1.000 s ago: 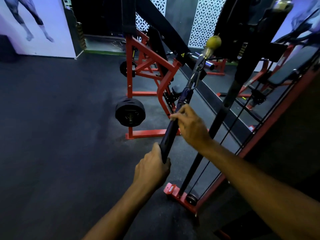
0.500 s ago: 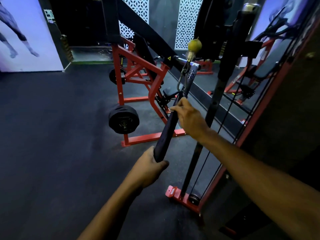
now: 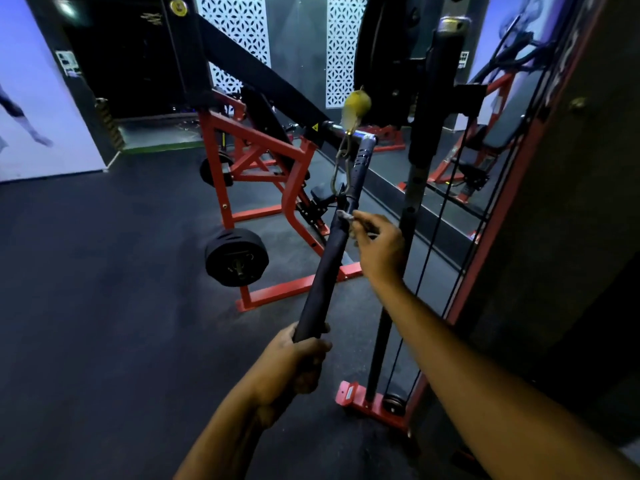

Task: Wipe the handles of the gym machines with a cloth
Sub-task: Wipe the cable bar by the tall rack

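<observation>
The room is dim, and the dark floor (image 3: 104, 289) swallows most detail. The brightest patches are the bluish-white wall (image 3: 31, 98) at the left and the patterned panels (image 3: 343, 46) at the back, which look lit from behind or above. A small glare spot sits at the top left. The wide lens bends the red frame (image 3: 540, 150) and uprights at the right edge. The yellow ball (image 3: 356, 103) and the right hand (image 3: 381, 249) are smeared by motion blur; the forearms are sharper.

No legible text, yellow triangular warning sign (image 3: 314, 127) on black machine arm (image 3: 263, 81), yellow round sticker (image 3: 178, 6) on black upright (image 3: 187, 57), wording unreadable
</observation>
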`<state>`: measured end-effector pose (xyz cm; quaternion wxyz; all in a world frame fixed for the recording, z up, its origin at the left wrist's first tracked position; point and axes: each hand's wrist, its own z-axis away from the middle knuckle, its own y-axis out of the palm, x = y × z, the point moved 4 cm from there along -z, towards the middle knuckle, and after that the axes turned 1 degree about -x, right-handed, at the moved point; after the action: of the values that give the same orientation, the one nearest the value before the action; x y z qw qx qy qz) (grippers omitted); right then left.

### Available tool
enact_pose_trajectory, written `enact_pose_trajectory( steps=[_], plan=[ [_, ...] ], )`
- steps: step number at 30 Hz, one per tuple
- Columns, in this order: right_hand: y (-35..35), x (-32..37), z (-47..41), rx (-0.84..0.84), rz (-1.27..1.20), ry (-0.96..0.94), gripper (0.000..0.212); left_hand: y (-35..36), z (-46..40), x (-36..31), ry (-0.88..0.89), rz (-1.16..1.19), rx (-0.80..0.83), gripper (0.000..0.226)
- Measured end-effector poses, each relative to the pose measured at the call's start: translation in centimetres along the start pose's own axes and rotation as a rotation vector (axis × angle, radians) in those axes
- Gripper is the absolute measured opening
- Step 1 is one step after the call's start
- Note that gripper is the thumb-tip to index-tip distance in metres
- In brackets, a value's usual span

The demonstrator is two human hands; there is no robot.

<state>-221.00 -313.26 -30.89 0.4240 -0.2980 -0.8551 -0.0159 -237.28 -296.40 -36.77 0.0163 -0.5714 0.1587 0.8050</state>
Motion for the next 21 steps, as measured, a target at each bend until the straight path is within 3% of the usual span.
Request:
enact_pose_trajectory(
  steps=[3,6,11,15,21],
  plan=[
    [0.8,0.9,0.9,0.014,0.021,-0.026,0.016,0.1,0.2,0.1,-0.02,0.154,0.041,0.036],
    [0.3,1.9,4.4,0.145,0.072,-0.157,0.015,-0.1,0.2,0.2,-0.025,0.25,0.082,0.039],
    [-1.9,3.7,11.2,0.305,0.02,-0.339,0.021,-0.9,-0.2,0.7,-0.026,0.277,0.111,0.038],
    [-2.6,4.3,11.5,0.384,0.108,-0.521,0.025,-1.0,-0.2,0.9,-0.044,0.299,0.143,0.041],
    [-2.5,4.1,8.7,0.638,0.332,-0.843,0.043,0.2,0.3,0.2,0.024,-0.106,-0.034,0.027]
  ],
)
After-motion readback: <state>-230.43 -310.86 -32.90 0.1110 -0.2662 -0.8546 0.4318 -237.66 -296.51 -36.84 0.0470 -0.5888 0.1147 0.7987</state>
